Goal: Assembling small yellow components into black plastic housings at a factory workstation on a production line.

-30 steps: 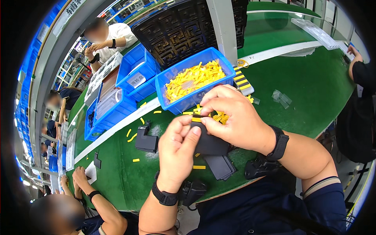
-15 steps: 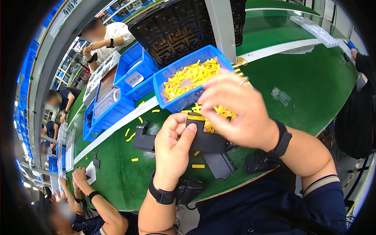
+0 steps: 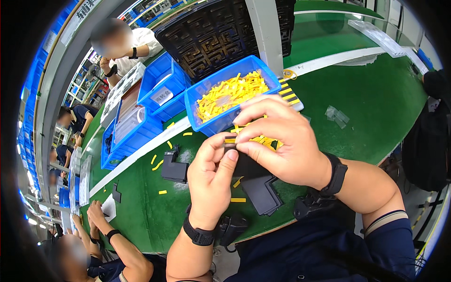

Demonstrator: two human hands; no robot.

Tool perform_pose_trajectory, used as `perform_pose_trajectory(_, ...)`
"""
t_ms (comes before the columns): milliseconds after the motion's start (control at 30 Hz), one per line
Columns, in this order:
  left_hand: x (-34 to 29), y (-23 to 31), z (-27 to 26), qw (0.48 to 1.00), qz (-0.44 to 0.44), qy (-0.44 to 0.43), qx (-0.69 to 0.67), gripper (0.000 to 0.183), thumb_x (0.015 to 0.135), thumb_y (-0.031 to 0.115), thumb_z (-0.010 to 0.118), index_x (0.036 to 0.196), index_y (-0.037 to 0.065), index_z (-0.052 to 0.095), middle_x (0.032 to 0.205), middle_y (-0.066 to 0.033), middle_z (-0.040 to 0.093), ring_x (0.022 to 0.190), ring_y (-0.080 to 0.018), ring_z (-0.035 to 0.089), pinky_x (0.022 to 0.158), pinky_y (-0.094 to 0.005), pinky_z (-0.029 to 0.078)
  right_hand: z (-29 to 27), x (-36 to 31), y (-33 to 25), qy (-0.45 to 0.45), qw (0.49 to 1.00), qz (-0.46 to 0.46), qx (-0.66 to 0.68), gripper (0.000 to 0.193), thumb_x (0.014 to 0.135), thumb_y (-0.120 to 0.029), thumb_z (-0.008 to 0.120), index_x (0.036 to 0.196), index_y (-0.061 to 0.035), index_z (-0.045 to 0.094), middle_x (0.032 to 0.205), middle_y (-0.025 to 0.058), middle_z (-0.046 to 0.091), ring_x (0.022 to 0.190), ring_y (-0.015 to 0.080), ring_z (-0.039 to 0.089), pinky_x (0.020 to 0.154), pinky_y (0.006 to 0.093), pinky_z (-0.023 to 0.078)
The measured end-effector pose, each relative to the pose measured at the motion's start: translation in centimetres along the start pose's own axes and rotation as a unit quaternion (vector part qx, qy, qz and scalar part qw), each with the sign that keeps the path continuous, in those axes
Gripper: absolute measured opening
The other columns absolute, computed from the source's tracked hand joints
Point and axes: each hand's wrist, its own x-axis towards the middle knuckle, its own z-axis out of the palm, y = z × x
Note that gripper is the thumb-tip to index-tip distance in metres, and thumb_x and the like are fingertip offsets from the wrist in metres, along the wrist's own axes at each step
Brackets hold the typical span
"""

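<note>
My left hand point(image 3: 209, 176) grips a flat black piece point(image 3: 248, 168) between thumb and fingers; much of it is hidden behind my right hand. Across its far end lies a short yellow strip point(image 3: 229, 140). The thumb and forefinger of my right hand point(image 3: 286, 145) are pinched together at the right end of that strip. Beneath my hands is a stack of L-shaped black pieces point(image 3: 259, 193) on the green table. Another stack of black pieces point(image 3: 174, 171) sits left of my left hand. Loose yellow strips point(image 3: 265, 141) lie in a pile behind my right hand.
A blue bin point(image 3: 202, 127) of yellow strips stands beyond my hands, with more blue bins point(image 3: 162, 96) to its left. Behind rise a grey post point(image 3: 265, 33) and a black tray point(image 3: 211, 42). Clear plastic scraps point(image 3: 337, 116) lie right. Co-workers sit along the left.
My right hand has come down and left from above the pile, and its thumb and forefinger now meet at the yellow strip. The black piece in my left hand has tipped.
</note>
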Motion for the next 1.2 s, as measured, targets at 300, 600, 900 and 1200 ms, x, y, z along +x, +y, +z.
perform_pose_trajectory(300, -0.1, 0.1, -0.1, 0.994, 0.0, -0.01, -0.105, 0.022, 0.09, 0.003, 0.049, 0.112, -0.003, 0.047, 0.096, -0.0126, 0.064, 0.09, -0.0138, 0.061, 0.081, -0.0247, 0.047, 0.1, -0.4, 0.1, -0.011, 0.979, 0.177, 0.098, 0.005, 0.079, 0.002, 0.061, 0.083, 0.0021, 0.061, 0.079, 0.0069, 0.062, 0.068, 0.0115, 0.061, 0.061, 0.0234, 0.05)
perform_pose_trajectory(600, -0.5, -0.4, 0.6, 0.992, 0.033, 0.057, 0.104, 0.024, 0.085, 0.007, 0.06, 0.107, -0.001, 0.053, 0.081, -0.0048, 0.066, 0.067, -0.0042, 0.057, 0.06, -0.0185, 0.045, 0.3, -0.6, 0.6, -0.009, 0.992, 0.021, -0.123, 0.008, 0.068, -0.002, 0.064, 0.073, -0.0024, 0.058, 0.067, 0.0067, 0.058, 0.067, 0.0213, 0.057, 0.062, 0.0317, 0.044)
perform_pose_trajectory(900, -0.2, -0.6, 0.3, 0.988, 0.017, 0.083, 0.132, 0.021, 0.085, 0.004, 0.058, 0.104, -0.001, 0.053, 0.082, -0.0075, 0.067, 0.072, -0.0069, 0.06, 0.063, -0.0204, 0.047, 0.4, -0.7, -0.1, -0.037, 0.996, 0.019, -0.073, 0.008, 0.068, -0.007, 0.061, 0.067, -0.0049, 0.054, 0.061, 0.0087, 0.051, 0.063, 0.0275, 0.053, 0.059, 0.0376, 0.042)
perform_pose_trajectory(1200, 0.2, -0.3, -0.1, 0.994, -0.037, 0.036, -0.096, 0.012, 0.091, 0.007, 0.047, 0.101, 0.0, 0.05, 0.084, -0.0129, 0.066, 0.076, -0.0124, 0.062, 0.069, -0.023, 0.049, -0.1, 0.1, 1.6, 0.035, 0.992, -0.03, -0.114, 0.009, 0.076, -0.006, 0.061, 0.083, -0.0021, 0.063, 0.075, 0.0115, 0.061, 0.072, 0.0287, 0.058, 0.067, 0.0385, 0.045)
